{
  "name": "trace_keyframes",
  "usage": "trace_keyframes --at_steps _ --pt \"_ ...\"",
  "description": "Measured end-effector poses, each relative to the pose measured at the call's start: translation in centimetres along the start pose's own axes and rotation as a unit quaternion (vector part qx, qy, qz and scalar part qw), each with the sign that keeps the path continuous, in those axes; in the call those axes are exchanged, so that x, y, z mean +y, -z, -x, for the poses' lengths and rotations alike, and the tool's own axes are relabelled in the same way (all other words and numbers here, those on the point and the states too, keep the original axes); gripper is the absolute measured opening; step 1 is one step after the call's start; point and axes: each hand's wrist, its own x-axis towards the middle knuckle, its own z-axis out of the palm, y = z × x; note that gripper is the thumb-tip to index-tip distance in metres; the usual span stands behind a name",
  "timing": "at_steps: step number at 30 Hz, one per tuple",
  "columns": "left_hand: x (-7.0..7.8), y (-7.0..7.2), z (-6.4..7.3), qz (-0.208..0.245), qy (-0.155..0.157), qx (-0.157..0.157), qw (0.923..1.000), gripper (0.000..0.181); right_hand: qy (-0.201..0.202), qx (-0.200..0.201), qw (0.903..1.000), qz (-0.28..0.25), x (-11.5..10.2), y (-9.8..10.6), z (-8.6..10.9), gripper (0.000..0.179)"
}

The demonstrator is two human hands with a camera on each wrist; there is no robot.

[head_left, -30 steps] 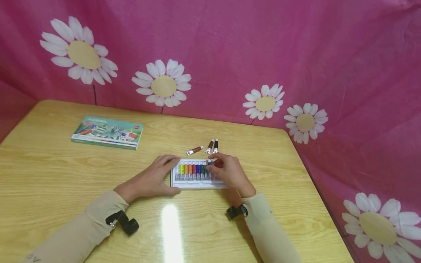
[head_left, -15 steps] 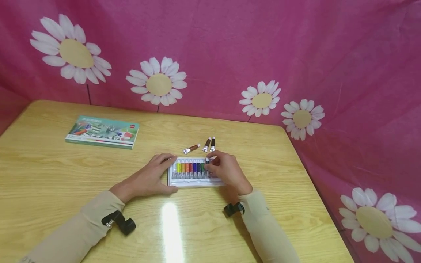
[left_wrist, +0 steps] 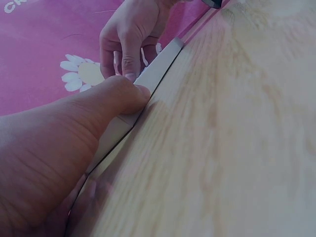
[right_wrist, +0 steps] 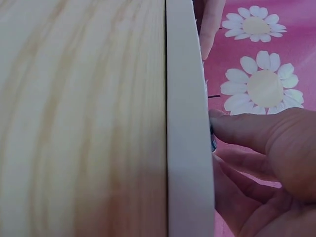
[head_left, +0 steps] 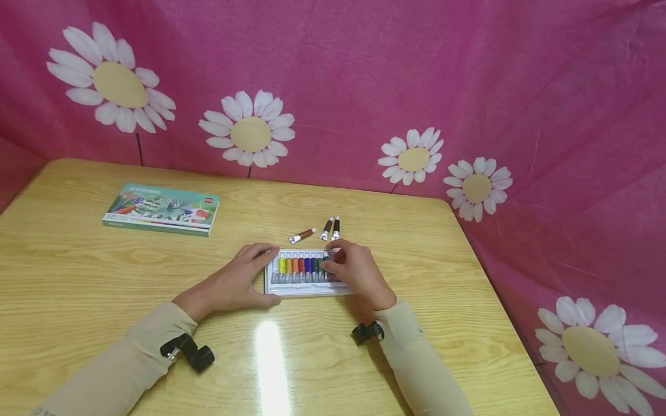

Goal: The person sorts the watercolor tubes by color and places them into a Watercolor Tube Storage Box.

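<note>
A white plastic tray (head_left: 307,291) holds a row of coloured paint tubes (head_left: 301,267), running from yellow through red and blue to green. My left hand (head_left: 236,283) grips the tray's left end, thumb on the front edge and fingers at the back corner. In the left wrist view the left thumb (left_wrist: 123,96) presses on the tray's side wall. Over the right part of the tray, my right hand (head_left: 360,273) pinches a dark paint tube (right_wrist: 214,139), low in the row. This hand hides the tray's right end.
Behind the tray lie three loose tubes: a brown one (head_left: 302,236), a dark brown one (head_left: 326,229) and a black one (head_left: 336,227). A green illustrated box (head_left: 161,209) lies at the back left of the wooden table (head_left: 234,358). A pink flowered cloth (head_left: 333,86) hangs behind.
My right hand has lowered the dark tube into the row and shifted slightly left. The left hand keeps its grip on the tray. The head view has moved a little.
</note>
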Motion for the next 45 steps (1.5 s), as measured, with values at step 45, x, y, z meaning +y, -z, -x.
trace_keyframes --at_steps 45 --pt "-0.16 -0.11 -0.01 -0.008 -0.003 0.006 1.0 0.109 0.027 0.043 0.9974 0.052 -0.42 -0.38 0.23 0.019"
